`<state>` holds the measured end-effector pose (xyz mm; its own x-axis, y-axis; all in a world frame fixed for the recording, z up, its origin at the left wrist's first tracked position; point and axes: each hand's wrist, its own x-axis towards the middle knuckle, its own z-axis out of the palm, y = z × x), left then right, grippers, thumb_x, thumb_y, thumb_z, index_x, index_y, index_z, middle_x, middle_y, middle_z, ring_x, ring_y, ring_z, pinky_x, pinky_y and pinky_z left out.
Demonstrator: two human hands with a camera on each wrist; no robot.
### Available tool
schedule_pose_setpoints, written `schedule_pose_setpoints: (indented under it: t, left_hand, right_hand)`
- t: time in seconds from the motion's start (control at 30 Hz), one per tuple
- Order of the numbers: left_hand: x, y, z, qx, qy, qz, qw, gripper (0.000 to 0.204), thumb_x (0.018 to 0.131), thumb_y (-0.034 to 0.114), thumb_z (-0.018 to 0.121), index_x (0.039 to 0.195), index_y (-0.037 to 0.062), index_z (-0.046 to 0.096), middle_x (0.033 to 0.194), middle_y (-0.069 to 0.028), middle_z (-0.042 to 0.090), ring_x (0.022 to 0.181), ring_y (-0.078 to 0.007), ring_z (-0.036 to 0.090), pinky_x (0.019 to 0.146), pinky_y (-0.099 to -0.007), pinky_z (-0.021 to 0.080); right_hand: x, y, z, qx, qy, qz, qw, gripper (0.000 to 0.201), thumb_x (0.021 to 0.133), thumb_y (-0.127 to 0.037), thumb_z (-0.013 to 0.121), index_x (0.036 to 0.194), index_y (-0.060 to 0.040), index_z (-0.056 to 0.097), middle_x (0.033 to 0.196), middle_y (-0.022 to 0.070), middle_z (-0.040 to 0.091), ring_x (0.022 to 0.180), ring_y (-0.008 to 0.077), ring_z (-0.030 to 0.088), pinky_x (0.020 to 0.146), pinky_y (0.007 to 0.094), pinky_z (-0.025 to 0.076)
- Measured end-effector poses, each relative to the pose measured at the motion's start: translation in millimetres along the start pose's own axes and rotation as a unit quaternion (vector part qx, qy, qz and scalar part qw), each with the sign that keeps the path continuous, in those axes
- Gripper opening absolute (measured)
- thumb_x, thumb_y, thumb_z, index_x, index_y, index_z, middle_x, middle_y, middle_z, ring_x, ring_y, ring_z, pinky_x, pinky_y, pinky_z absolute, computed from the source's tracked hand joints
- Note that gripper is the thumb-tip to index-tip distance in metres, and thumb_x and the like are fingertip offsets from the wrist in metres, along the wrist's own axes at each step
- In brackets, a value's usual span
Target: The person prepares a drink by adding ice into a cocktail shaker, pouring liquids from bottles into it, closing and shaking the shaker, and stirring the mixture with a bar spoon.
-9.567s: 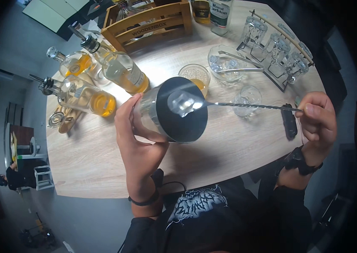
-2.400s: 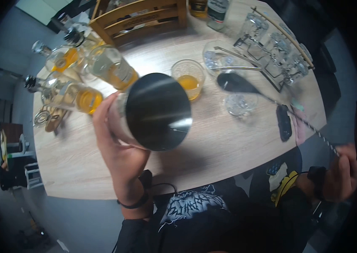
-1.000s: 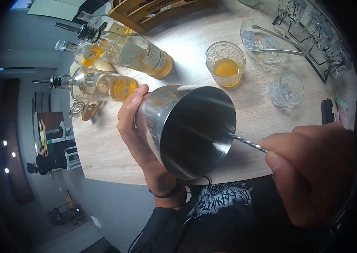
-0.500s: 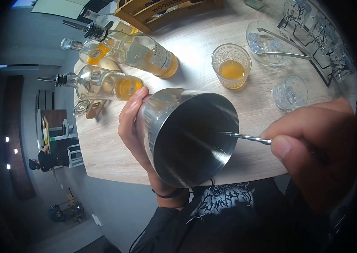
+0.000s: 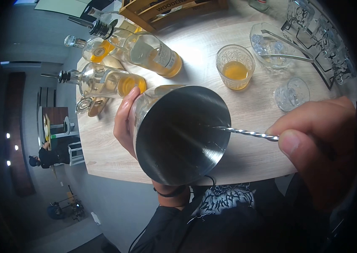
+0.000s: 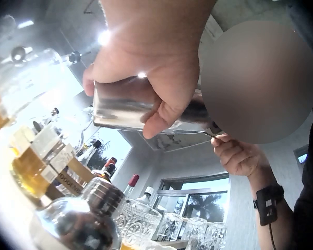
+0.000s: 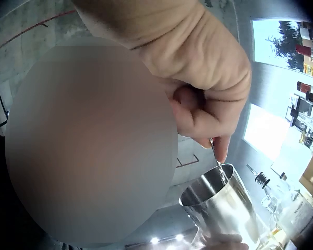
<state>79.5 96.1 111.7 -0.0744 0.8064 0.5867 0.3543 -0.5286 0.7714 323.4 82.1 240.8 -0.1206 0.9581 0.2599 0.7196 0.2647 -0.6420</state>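
Observation:
My left hand (image 5: 123, 122) grips a metal shaker tin (image 5: 182, 139) from its far side, fingers and thumb round the wall in the left wrist view. The tin is tilted, its wide mouth facing the head camera, and its inside looks dark. Between thumb and forefinger, my right hand (image 5: 324, 143) pinches the twisted handle of a bar spoon (image 5: 252, 134). That handle crosses the tin's right rim and runs inside, where the spoon's end is hidden. From the right wrist view, the handle (image 7: 221, 169) drops from the fingertips into the tin (image 7: 224, 213).
Behind the tin stands a patterned glass (image 5: 235, 69) with amber liquid. A glass of ice (image 5: 292, 95), an ice bowl with tongs (image 5: 288, 44) and a glass rack (image 5: 313, 55) are right. Several bottles (image 5: 157, 57), a strainer (image 5: 84, 105) and a wooden crate (image 5: 166, 12) stand left and behind.
Earlier the spoon held clear ice at the tin's mouth, then swung out right with a bare bowl. Since then its end has gone inside the tin. Lately the tin shifted slightly left.

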Motion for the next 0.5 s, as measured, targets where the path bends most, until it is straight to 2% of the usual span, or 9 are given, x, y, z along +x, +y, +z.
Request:
schedule_pose_setpoints:
  t: [0.13, 0.2, 0.27, 0.3, 0.37, 0.5]
  left_hand:
    - [0, -1, -2, 0.002, 0.001, 0.008, 1.000, 0.071, 0.094, 0.036, 0.067, 0.148, 0.0029, 0.034, 0.147, -0.0222, 0.045, 0.133, -0.0339, 0.053, 0.110, -0.0467, 0.049]
    - [-3, -1, -2, 0.004, 0.001, 0.012, 1.000, 0.072, 0.095, 0.039, 0.065, 0.149, 0.0030, 0.034, 0.149, -0.0223, 0.044, 0.134, -0.0344, 0.052, 0.110, -0.0474, 0.049]
    - [24, -16, 2, 0.006, 0.002, 0.015, 1.000, 0.074, 0.096, 0.042, 0.064, 0.151, 0.0031, 0.033, 0.150, -0.0225, 0.043, 0.134, -0.0348, 0.052, 0.110, -0.0481, 0.050]
    - [-11, 2, -4, 0.007, 0.002, 0.017, 1.000, 0.075, 0.096, 0.044, 0.063, 0.151, 0.0031, 0.033, 0.151, -0.0225, 0.043, 0.135, -0.0351, 0.052, 0.110, -0.0485, 0.050]
    - [-11, 4, -3, 0.008, 0.001, 0.019, 1.000, 0.077, 0.097, 0.046, 0.062, 0.153, 0.0032, 0.032, 0.152, -0.0227, 0.041, 0.136, -0.0355, 0.051, 0.110, -0.0492, 0.050]
    - [42, -28, -2, 0.012, -0.001, 0.023, 1.000, 0.081, 0.098, 0.052, 0.059, 0.155, 0.0034, 0.031, 0.155, -0.0230, 0.039, 0.137, -0.0364, 0.050, 0.109, -0.0506, 0.051]
  right_hand:
    - [1, 3, -2, 0.013, -0.030, 0.007, 0.999, 0.011, 0.083, -0.007, 0.067, 0.092, -0.0055, 0.072, 0.077, 0.0086, 0.068, 0.069, 0.0191, 0.061, 0.070, 0.0339, 0.050]
    - [0, 1, 5, 0.002, 0.013, -0.026, 1.000, 0.011, 0.082, -0.006, 0.067, 0.092, -0.0054, 0.072, 0.079, 0.0095, 0.068, 0.072, 0.0193, 0.061, 0.072, 0.0334, 0.050]
    - [-1, -3, 11, 0.011, 0.035, -0.028, 0.999, 0.012, 0.082, -0.006, 0.067, 0.093, -0.0053, 0.072, 0.080, 0.0097, 0.068, 0.073, 0.0196, 0.062, 0.073, 0.0334, 0.051]
    - [-2, -4, 13, 0.020, 0.058, -0.029, 0.998, 0.012, 0.082, -0.005, 0.068, 0.094, -0.0051, 0.072, 0.080, 0.0099, 0.068, 0.074, 0.0199, 0.062, 0.074, 0.0335, 0.051]
    - [-2, -5, 12, -0.006, 0.049, -0.043, 0.998, 0.013, 0.082, -0.005, 0.068, 0.094, -0.0050, 0.072, 0.081, 0.0101, 0.068, 0.074, 0.0206, 0.062, 0.074, 0.0335, 0.051]
    - [-5, -6, 5, -0.029, 0.014, -0.045, 0.998, 0.014, 0.081, -0.005, 0.069, 0.095, -0.0051, 0.073, 0.082, 0.0099, 0.067, 0.075, 0.0221, 0.062, 0.073, 0.0336, 0.051]
